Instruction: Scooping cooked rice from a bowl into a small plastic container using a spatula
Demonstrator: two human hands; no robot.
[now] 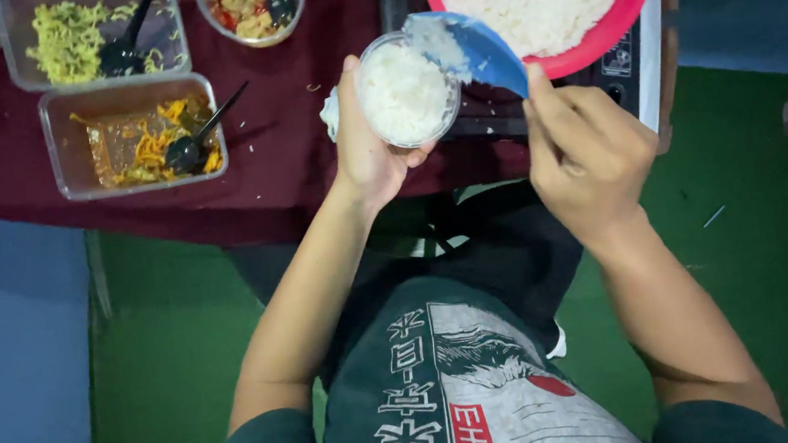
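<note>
Your left hand [367,153] is wrapped around the clear cup [404,90] of rice, and your right hand [586,152] is closed on the blue paddle [474,48] just over it. I'd keep the cup level under the paddle's tip and press the rice down gently so nothing spills past the rim.

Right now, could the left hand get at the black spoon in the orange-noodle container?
Probably not as it stands: the left hand is wrapped around the rice cup. The black spoon lies uncovered in the orange-noodle container, with bare cloth between.
</note>
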